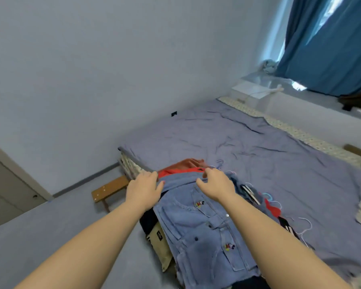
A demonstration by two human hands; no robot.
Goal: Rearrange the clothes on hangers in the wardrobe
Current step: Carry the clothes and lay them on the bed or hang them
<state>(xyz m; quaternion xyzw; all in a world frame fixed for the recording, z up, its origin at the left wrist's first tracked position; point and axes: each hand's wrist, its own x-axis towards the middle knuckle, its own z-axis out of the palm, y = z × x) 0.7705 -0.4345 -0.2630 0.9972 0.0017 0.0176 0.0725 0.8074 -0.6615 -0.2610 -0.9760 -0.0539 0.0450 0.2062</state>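
Rumpled bed sheet [258,142] beyond both hands carries the denim shirt [196,226], its far edge under the flat-fingered left hand [143,185] and pinched by the curled right hand [215,182], likely being picked up; next needs both hands gripping.

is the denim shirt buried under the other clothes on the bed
No, the denim shirt lies on top, covering most of the red garment beneath it.

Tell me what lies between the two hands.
Head view: the denim shirt fills the gap between left hand and right hand; a red garment lies just beyond.
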